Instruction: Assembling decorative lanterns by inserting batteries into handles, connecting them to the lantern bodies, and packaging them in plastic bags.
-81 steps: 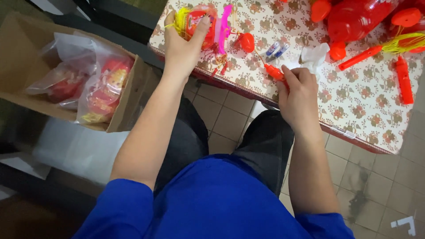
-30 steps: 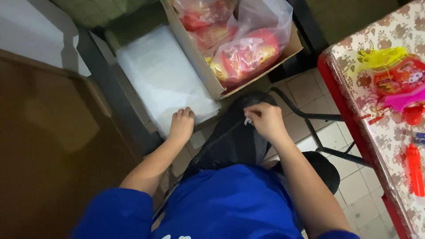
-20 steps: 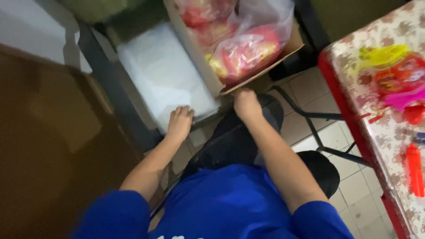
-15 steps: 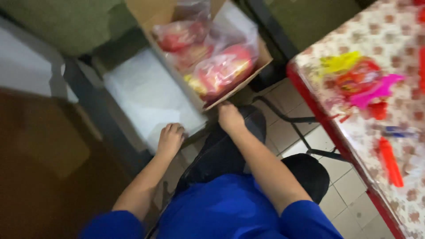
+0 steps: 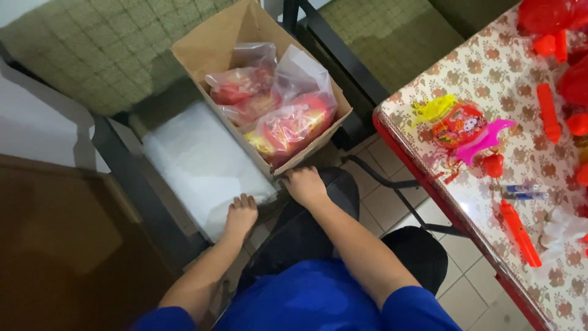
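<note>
Head view, near: person in blue top, seated, frame bottom.
Left hand (image 5: 240, 213): grip curled loosely on white plastic stack (image 5: 199, 165), centre-left.
Right hand (image 5: 305, 186): grip bent at cardboard box (image 5: 211, 46) near corner; whether pinching, cannot tell.
Box: upper centre, holding bagged red toys (image 5: 288, 125).
Bench (image 5: 508, 79): right, scattered red toys.

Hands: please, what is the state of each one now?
Left hand: fingers curled on the white stack, holding nothing.
Right hand: at the box corner; grip cannot be told.
</note>
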